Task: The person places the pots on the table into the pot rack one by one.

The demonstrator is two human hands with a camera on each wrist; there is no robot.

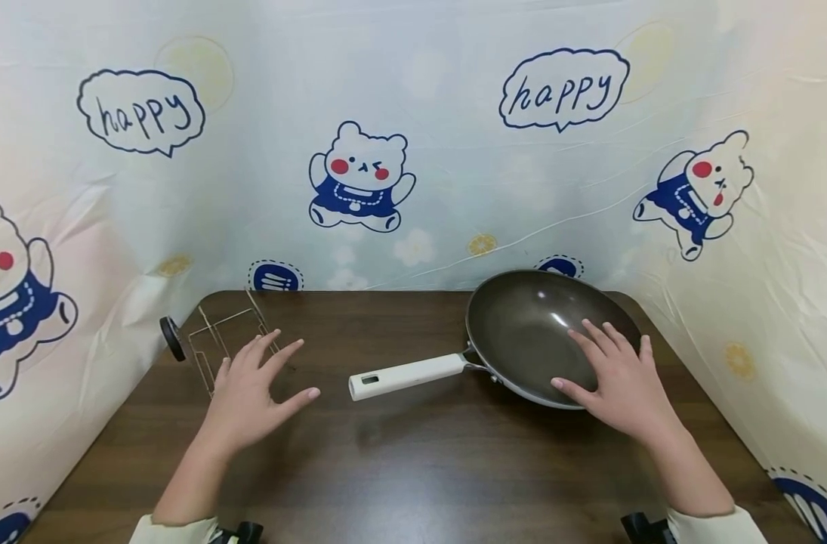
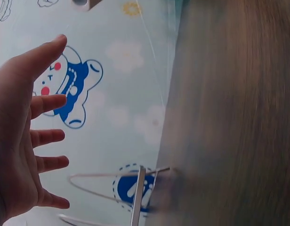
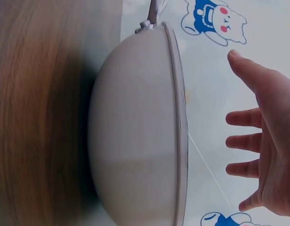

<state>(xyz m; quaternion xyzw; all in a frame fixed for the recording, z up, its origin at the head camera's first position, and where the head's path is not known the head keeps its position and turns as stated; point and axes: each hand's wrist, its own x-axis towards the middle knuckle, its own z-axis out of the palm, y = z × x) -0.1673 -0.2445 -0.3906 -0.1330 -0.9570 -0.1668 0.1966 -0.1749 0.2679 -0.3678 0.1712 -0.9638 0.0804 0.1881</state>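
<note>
A deep frying pan (image 1: 522,325) with a dark inside and a pale outside stands on the right of the brown table. Its white handle (image 1: 406,375) points left toward the middle. My right hand (image 1: 617,378) hovers over the pan's near right side, fingers spread; in the right wrist view it is apart from the rim. On the left, a thin metal wire rack (image 1: 226,332) with a round black end piece (image 1: 172,338) stands on the table. My left hand (image 1: 250,397) is spread just in front of the rack, covers part of it, and holds nothing.
A pale printed cloth (image 1: 447,189) hangs behind the table (image 1: 399,461) and along both its sides, right at the table's edges. Dark straps with black fittings sit at both wrists.
</note>
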